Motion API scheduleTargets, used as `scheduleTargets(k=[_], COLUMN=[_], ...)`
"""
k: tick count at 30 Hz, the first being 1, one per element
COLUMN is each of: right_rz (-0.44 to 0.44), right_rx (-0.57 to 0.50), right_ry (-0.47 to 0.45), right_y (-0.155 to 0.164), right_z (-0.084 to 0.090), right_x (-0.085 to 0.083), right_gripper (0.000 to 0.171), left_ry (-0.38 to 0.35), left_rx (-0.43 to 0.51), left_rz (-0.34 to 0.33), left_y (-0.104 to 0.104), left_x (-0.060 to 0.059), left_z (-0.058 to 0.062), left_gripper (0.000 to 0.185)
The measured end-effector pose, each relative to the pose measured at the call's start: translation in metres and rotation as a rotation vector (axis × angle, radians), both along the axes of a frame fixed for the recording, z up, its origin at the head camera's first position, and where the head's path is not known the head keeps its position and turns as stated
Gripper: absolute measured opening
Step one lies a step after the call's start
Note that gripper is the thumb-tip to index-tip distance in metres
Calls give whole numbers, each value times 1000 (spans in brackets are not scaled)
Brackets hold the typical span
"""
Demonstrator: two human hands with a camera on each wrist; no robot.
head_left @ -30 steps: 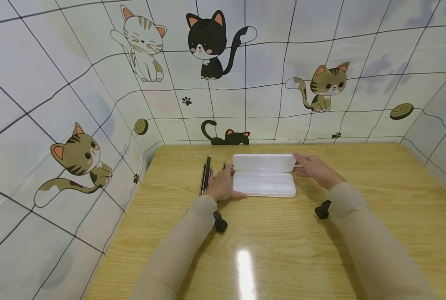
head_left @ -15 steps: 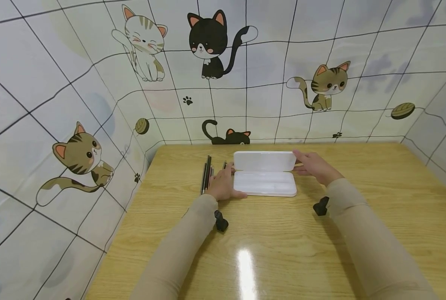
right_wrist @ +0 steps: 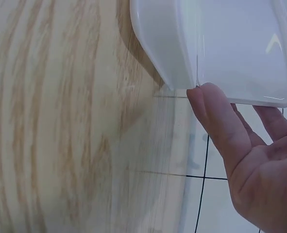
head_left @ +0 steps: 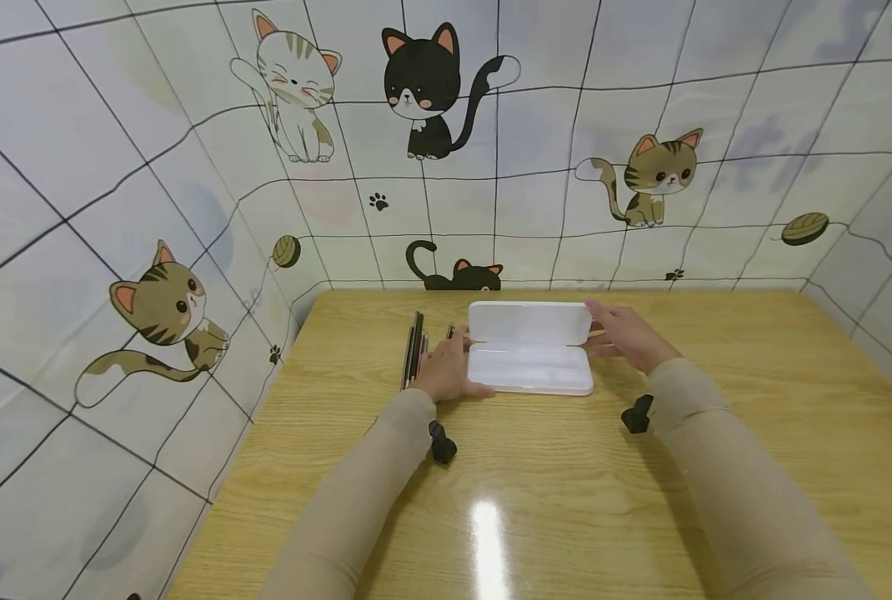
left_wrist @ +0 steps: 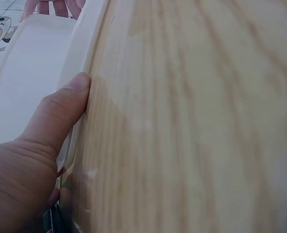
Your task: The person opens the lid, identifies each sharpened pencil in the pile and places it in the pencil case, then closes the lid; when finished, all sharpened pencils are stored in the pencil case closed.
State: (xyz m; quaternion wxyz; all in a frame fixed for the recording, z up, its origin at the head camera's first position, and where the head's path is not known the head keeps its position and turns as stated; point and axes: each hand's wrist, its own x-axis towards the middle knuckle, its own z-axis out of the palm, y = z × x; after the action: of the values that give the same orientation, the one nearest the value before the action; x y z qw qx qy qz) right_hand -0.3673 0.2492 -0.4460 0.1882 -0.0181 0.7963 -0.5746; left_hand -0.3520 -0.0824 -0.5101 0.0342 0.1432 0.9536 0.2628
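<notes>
Left hand (head_left: 443,372) gripping white case base (head_left: 528,369), right hand (head_left: 630,335) holding raised lid (head_left: 528,323)

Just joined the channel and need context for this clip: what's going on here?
A person has both hands on an open white case on a wooden table. The left hand grips its left end, thumb along the front edge. The right hand holds the right end of the raised lid. No pencils show in the case; several slim, pencil-like sticks lie beside the left hand, partly hidden by it.
</notes>
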Motion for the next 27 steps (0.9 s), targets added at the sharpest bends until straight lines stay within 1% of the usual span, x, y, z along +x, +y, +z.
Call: scheduleTargets(k=[5,11,14,17,19,22,25,27], right_rz=[-22,-11,4,29,40,18,-38,-73], right_rx=[-20,-40,-49,-23,20,61,105,176], right_ry=[-13,-23,-8,25,56,137,269,373], right_y=[-1,0,0,0,1,1,1,-1], right_z=[0,0,0,-1,-1,-3,-5,-5], right_x=[0,1,2,5,8,11,16,20], right_gripper=[82,86,85,83,83,84,78,69], left_ry=[-1,0,-10,-24,-30,-32,-30,-28], left_rx=[12,15,11,5,2,-6,-13,-10], left_rz=[-2,-4,-3,0,1,3,3,0], left_y=[1,2,1,1,1,0,0,-1], left_x=[1,1,1,3,4,5,4,4], left_z=[1,2,4,6,7,7,7,6], left_gripper=[131,129,129,129,129,129,129,129])
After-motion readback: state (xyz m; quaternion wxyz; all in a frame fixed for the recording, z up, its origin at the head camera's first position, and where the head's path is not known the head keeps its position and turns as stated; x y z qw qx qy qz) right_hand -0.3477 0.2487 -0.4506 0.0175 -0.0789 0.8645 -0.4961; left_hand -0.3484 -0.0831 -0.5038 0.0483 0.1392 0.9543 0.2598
